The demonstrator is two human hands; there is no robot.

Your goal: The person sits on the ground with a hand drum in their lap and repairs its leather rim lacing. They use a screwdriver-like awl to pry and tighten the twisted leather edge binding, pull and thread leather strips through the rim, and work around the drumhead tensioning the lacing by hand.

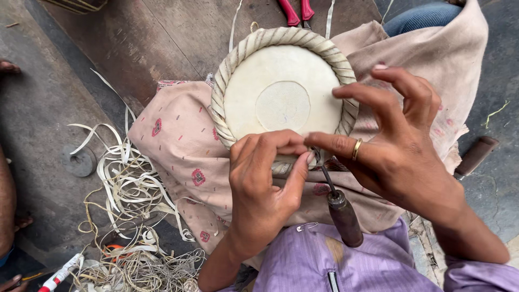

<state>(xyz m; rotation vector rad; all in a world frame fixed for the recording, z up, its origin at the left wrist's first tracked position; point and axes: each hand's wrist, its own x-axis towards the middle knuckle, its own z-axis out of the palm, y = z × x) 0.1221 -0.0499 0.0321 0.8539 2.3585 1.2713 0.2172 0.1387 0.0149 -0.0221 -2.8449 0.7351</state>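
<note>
A round drum head (283,89) with a pale skin and a braided rim lies on a beige cloth (184,146) over my lap. My left hand (262,186) pinches the near edge of the braided rim with thumb and fingers. My right hand (397,146), with a ring on one finger, holds its index finger against the same spot, its other fingers spread above the rim. An awl (340,208) with a dark wooden handle is stuck into the rim between both hands and hangs down toward my purple shirt.
A heap of pale cut strips and cords (127,216) lies on the floor at left. Red-handled pliers (297,12) lie past the drum. A dark wooden handle (476,156) rests at right. Another person's foot (8,67) shows at the left edge.
</note>
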